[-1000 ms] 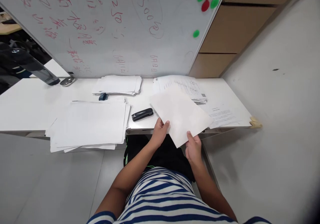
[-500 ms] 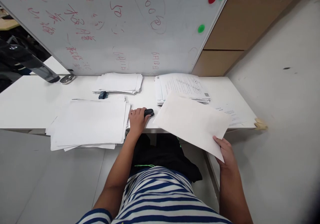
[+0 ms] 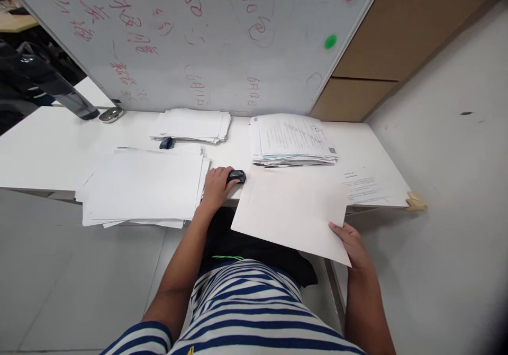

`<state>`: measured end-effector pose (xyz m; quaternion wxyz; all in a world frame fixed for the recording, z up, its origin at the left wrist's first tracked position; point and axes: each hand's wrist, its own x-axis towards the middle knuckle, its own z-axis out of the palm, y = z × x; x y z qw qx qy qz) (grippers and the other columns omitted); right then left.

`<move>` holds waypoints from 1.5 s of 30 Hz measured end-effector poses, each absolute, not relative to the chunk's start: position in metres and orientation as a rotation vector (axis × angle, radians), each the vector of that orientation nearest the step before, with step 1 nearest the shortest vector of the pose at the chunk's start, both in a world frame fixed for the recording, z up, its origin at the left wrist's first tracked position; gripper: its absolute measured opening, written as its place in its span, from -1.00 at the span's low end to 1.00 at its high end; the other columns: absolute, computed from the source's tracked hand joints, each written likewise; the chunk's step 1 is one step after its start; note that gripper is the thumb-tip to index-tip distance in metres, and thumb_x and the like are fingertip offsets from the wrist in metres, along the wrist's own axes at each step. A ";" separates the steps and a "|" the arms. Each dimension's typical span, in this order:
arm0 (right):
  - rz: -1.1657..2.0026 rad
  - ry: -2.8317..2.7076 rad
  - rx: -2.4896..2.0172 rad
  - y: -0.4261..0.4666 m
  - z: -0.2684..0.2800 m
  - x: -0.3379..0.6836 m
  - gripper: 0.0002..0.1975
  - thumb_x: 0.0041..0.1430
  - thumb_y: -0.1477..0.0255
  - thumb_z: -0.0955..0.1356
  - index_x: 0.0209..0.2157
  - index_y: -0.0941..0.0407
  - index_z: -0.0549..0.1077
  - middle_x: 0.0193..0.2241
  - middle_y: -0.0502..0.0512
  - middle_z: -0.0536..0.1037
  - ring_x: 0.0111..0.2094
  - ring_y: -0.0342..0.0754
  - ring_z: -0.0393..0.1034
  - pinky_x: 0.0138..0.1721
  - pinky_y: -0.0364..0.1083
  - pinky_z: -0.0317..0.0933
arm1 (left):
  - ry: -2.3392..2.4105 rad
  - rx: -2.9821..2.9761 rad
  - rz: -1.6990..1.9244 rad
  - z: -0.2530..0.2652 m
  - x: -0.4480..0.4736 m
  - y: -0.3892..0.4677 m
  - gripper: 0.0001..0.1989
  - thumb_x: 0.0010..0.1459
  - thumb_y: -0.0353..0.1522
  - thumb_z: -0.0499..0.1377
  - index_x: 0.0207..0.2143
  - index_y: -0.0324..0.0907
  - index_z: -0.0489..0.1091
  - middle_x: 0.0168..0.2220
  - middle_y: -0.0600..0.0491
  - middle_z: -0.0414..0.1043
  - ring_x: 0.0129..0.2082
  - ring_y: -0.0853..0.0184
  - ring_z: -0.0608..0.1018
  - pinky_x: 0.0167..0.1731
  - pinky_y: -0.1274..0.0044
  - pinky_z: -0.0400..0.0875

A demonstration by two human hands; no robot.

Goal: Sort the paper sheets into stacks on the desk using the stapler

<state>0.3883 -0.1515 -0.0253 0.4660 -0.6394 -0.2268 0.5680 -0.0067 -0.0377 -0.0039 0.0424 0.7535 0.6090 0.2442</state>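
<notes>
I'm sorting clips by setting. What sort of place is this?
Probably an office or similar workspace: a large whiteboard with red handwriting stands behind flat stacks of white paper, and an elongated black stapler lies under the left hand.

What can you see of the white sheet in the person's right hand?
The white sheet looks like thin, smooth paper, four-cornered, its visible face blank and faintly pinkish. The right hand grips it near one corner, thumb on top. It reaches past the front edge of the desk; whether it touches the desk is unclear.
</notes>
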 end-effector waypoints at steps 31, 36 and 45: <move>1.676 -0.834 -1.519 -0.131 -0.026 0.364 -0.52 -0.14 0.22 0.57 -0.18 0.16 0.59 -0.24 0.18 0.67 -0.31 0.06 0.58 -0.29 -0.03 0.46 | 1.891 2.180 0.608 0.069 0.038 0.035 -0.56 0.31 -0.05 -0.07 -0.01 -0.12 0.37 0.11 -0.10 0.36 0.24 0.02 0.22 0.24 -0.11 -0.43; 1.681 -0.835 -1.555 -0.130 -0.031 0.370 -0.56 -0.07 0.19 0.54 -0.19 0.17 0.60 -0.29 0.16 0.67 -0.33 0.02 0.57 -0.31 -0.08 0.43 | 1.903 2.084 0.507 0.025 0.050 0.048 -0.47 0.28 0.00 -0.09 0.03 -0.18 0.34 0.18 -0.22 0.28 0.32 -0.12 0.08 0.22 -0.15 -0.32; 1.625 -0.664 -1.632 -0.127 -0.040 0.369 -0.59 -0.18 0.20 0.58 -0.30 0.15 0.61 -0.30 0.16 0.67 -0.41 0.01 0.55 -0.40 -0.08 0.37 | 1.936 2.381 0.652 0.019 0.059 0.036 -0.62 0.33 -0.19 -0.10 -0.05 -0.17 0.39 0.00 -0.14 0.42 0.22 0.04 0.26 0.31 0.02 -0.27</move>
